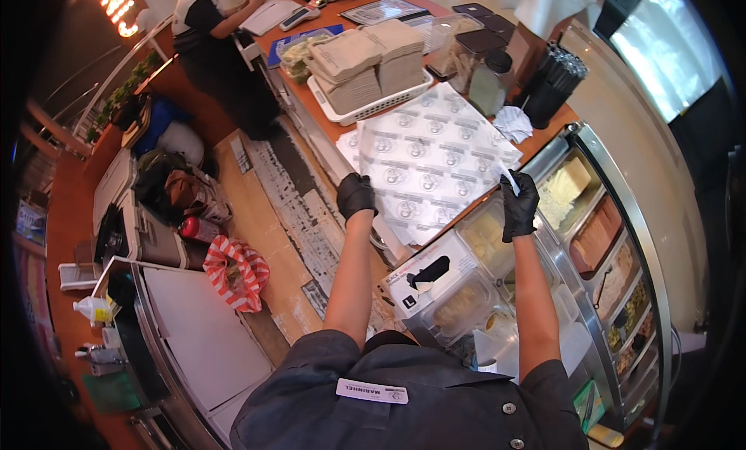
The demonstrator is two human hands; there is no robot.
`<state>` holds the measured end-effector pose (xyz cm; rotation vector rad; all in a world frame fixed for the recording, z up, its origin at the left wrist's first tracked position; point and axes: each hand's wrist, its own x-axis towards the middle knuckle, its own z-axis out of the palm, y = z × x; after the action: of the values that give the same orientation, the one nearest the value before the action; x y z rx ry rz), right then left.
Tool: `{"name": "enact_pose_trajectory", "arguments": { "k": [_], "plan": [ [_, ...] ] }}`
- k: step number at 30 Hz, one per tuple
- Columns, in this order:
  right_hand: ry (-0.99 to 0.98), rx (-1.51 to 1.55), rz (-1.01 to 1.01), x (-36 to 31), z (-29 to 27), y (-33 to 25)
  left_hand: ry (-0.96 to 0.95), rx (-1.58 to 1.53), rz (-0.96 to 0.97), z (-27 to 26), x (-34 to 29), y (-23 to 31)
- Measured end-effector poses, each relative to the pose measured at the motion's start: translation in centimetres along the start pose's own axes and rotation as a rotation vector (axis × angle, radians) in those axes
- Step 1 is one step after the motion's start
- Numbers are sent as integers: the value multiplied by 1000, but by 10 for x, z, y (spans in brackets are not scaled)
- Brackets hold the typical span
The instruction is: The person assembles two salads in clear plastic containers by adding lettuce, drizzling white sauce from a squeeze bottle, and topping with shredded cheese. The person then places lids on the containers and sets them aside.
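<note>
Both my hands wear black gloves. My left hand (357,196) is closed at the left edge of a sheet of printed white wrapping paper (427,151), its fingers curled in. On the other side, my right hand (520,207) pinches a folded white corner of paper that sticks up from its fingers. Between the hands the paper spreads over the orange counter, its near end reaching toward a glove box (434,275). More white paper shows under its edges.
Beyond the paper stand a white basket (404,99) of brown napkins, a lidded jar (491,81) and a black holder of straws (553,85). Food trays (597,236) line the right. A co-worker (225,57) stands at far left. A red-striped bag (235,273) lies lower left.
</note>
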<state>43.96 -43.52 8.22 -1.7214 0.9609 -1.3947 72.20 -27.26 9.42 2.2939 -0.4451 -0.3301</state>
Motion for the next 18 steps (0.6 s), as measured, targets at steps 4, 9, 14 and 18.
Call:
{"name": "enact_pose_trajectory", "arguments": {
  "k": [4,9,14,18],
  "plan": [
    [15,49,45,-8,-17,-8,55,-49,24,7,8,-14],
    [26,167,167,-16,-25,-25,49,-614,-103,14,39,-58],
    [47,204,215,-24,-23,-41,-72,-1148,-406,-4,54,-127],
    [-20,185,201,-33,-19,-56,-4,-989,-198,-49,64,-229]
  ]
}}
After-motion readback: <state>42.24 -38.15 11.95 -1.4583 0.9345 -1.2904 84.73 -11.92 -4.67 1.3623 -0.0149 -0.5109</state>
